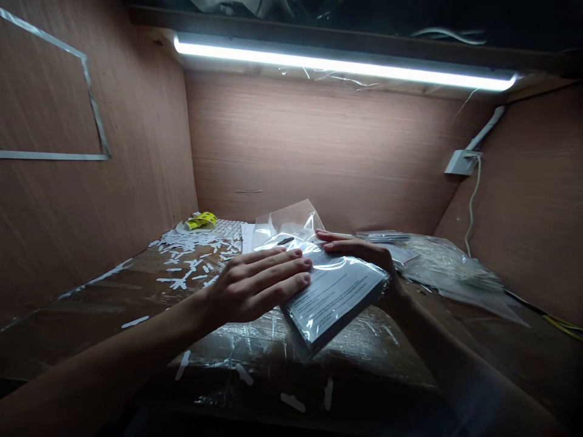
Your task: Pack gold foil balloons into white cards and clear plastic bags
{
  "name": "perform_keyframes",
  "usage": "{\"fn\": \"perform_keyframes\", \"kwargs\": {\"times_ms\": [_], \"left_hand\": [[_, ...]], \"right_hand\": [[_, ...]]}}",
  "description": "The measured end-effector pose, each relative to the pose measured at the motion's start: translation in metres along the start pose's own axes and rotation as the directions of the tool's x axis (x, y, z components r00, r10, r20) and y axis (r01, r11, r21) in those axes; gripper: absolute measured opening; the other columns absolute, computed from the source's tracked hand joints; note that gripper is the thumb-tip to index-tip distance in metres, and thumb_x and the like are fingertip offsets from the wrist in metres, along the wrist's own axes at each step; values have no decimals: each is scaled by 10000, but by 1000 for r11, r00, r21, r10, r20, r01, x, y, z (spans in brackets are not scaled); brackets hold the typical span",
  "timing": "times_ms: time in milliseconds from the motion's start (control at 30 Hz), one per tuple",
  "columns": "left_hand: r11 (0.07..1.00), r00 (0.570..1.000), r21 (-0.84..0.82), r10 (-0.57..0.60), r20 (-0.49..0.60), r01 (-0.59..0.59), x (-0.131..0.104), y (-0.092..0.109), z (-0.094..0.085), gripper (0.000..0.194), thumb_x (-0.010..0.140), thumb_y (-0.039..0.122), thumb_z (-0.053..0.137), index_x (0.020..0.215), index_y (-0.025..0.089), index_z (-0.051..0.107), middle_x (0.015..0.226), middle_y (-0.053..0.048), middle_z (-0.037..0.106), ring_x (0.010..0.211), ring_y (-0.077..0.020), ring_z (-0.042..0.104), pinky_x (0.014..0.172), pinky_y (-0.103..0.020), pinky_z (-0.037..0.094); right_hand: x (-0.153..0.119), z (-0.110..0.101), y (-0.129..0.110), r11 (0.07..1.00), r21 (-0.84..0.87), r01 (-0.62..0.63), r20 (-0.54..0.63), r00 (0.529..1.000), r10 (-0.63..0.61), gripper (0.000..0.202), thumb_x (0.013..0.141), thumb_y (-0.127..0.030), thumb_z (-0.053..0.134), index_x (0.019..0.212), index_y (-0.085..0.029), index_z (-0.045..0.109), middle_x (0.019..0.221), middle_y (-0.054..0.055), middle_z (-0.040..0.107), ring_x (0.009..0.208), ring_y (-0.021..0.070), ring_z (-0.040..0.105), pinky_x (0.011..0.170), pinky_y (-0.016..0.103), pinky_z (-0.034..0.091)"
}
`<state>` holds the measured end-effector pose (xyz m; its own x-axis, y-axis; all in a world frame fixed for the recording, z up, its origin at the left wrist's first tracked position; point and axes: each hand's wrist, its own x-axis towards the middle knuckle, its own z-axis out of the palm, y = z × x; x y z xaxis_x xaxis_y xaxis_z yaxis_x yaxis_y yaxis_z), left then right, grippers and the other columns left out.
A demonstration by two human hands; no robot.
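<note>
A clear plastic bag (337,297) with a sheet of printed text inside is tilted above the table in the middle of the head view. Its transparent flap, with a dark hang hole near it, points away toward the back wall. My left hand (264,282) lies flat on the bag's left side, fingers stretched out. My right hand (368,255) grips the bag's right edge, with some fingers over the top and the rest hidden beneath. How thick the contents are is hard to tell.
White paper scraps (186,261) and a yellow sticker roll (200,221) lie at the back left. Clear plastic bags (455,270) are heaped at the right. A lit tube lamp (346,64) hangs above. A cable (473,200) runs down the right wall from a socket box (462,162).
</note>
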<state>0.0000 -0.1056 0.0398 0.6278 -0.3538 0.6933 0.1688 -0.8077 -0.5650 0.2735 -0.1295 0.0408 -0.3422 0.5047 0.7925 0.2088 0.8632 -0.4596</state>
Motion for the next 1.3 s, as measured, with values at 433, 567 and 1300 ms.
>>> {"fn": "perform_keyframes", "kwargs": {"times_ms": [433, 567, 1300], "left_hand": [[992, 996, 93, 90, 1, -89, 3, -1, 5, 139, 900, 143, 709, 1020, 212, 703, 1268, -38, 727, 1261, -248, 630, 1103, -429, 542], [986, 991, 101, 132, -18, -130, 5, 0, 9, 81, 900, 161, 708, 956, 220, 707, 1264, -17, 730, 1254, -240, 638, 1118, -420, 531], [639, 702, -453, -711, -41, 622, -16, -4, 28, 984, 605, 638, 875, 1403, 206, 494, 1541, -183, 472, 1440, -389, 419, 1188, -603, 345]], "right_hand": [[5, 1, 14, 706, 636, -310, -224, 802, 554, 233, 782, -344, 815, 953, -292, 665, 813, -32, 659, 687, 136, 637, 617, 278, 576], [8, 8, 13, 626, 654, -424, -126, 755, 644, 607, 635, -361, 928, 1143, -249, 616, 990, 35, 708, 867, 221, 694, 794, 377, 592], [-3, 5, 29, 722, 511, -467, 169, 878, 448, 868, 638, -164, 901, 1375, -305, 465, 1111, 41, 689, 976, 234, 686, 827, 380, 605]]}}
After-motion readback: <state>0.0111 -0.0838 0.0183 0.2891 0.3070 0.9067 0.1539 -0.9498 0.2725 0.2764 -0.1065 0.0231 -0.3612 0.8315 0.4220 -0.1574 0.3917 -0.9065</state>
